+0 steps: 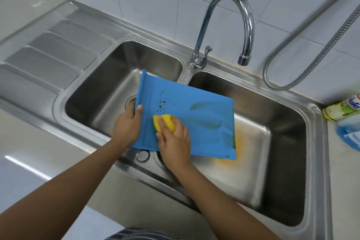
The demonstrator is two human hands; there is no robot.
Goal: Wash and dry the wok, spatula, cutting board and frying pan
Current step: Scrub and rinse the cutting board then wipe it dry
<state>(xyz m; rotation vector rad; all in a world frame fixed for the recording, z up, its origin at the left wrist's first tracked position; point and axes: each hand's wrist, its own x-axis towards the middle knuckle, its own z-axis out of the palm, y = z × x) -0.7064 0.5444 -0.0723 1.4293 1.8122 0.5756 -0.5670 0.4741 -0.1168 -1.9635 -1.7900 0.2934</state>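
A blue cutting board (198, 121) is held flat over the divider of a double steel sink (315, 115). Dark food specks dot its upper left part, and an orange stain marks its right edge. My left hand (127, 125) grips the board's raised left rim. My right hand (173, 138) presses a yellow sponge (164, 122) onto the board near its left side. Wok, spatula and frying pan are not in view.
A chrome gooseneck tap (228, 25) stands behind the divider, its spout over the right basin, no water running. A metal hose (303, 48) loops at the back right. A dish soap bottle (342, 110) lies on the right counter. The ribbed drainboard (54, 52) extends left.
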